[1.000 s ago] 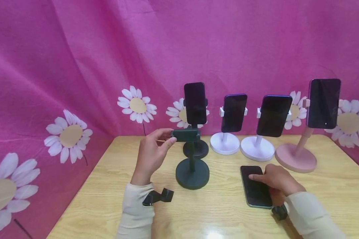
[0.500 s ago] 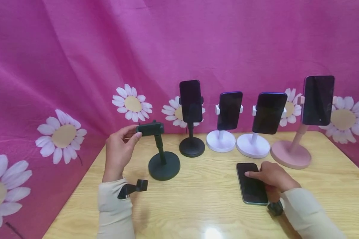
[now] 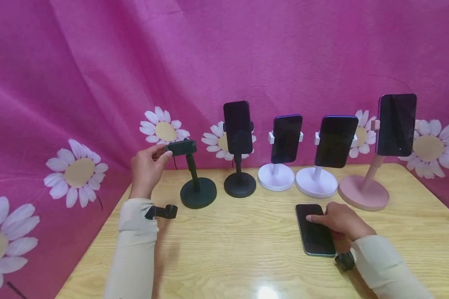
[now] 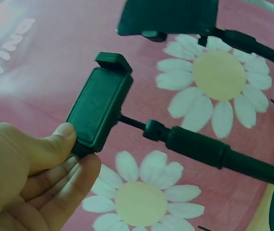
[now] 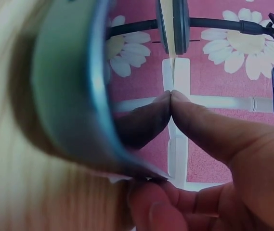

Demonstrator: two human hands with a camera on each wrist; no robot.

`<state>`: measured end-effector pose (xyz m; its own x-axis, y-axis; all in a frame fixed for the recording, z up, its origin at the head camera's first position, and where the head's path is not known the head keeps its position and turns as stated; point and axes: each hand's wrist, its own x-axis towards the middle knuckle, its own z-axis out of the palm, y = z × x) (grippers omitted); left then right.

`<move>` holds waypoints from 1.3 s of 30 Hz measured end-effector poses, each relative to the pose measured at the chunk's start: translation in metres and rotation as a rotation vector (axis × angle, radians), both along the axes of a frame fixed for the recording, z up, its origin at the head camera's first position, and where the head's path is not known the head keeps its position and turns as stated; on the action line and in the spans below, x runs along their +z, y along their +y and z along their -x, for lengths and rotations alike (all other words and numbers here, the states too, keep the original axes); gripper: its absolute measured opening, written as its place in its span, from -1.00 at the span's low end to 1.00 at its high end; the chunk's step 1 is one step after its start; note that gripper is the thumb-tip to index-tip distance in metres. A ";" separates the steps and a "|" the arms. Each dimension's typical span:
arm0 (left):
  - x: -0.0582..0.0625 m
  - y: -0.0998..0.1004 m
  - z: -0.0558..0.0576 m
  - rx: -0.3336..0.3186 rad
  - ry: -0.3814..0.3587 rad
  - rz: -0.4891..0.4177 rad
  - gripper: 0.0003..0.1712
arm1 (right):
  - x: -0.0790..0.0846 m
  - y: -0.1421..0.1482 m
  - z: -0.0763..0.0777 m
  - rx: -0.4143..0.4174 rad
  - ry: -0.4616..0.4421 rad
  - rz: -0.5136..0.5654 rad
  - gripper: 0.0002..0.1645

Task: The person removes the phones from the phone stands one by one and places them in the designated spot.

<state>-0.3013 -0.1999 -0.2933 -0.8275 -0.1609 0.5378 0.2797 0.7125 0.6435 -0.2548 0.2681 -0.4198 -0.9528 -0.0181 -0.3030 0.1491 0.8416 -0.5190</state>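
Observation:
My left hand [image 3: 146,172] pinches the left end of the clamp on a dark green phone stand [image 3: 193,170], thumb in front and fingers behind. In the left wrist view the stand's clamp [image 4: 100,108] holds no phone, and its post runs off to the right. The stand's round base is at the far left of the table, beside a black stand. My right hand [image 3: 346,222] holds a smartphone [image 3: 314,236] by its right side near the table's middle right. In the right wrist view the thumb presses the glossy screen while curled fingers meet the phone's edge [image 5: 96,86].
Along the back of the wooden table [image 3: 224,249] stand a black phone stand [image 3: 240,185], two white stands [image 3: 276,177] and a pink stand [image 3: 363,193], each holding a phone. A pink flowered cloth [image 3: 224,54] hangs behind.
My left hand has moved the dark green stand left, out from in front of the black stand, then farther back. My right hand keeps its hold on the smartphone.

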 end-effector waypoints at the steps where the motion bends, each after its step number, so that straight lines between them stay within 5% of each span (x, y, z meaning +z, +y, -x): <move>1: 0.002 0.000 0.003 -0.004 0.000 0.008 -0.60 | 0.000 0.000 0.000 0.003 0.004 -0.006 -0.16; 8: 0.008 -0.002 0.018 -0.022 -0.014 0.011 -0.62 | 0.002 -0.004 0.001 0.044 0.048 -0.056 -0.21; 24: -0.005 -0.001 0.017 -0.004 -0.104 -0.006 -0.59 | -0.006 -0.005 -0.001 0.050 0.040 -0.101 -0.22; 33: -0.006 0.011 0.013 0.011 -0.045 0.036 -0.57 | 0.000 -0.004 -0.006 0.044 0.045 -0.156 -0.19; 39: 0.001 0.029 -0.002 0.028 0.149 0.082 -0.59 | 0.029 -0.013 -0.014 -0.009 0.177 -0.064 -0.16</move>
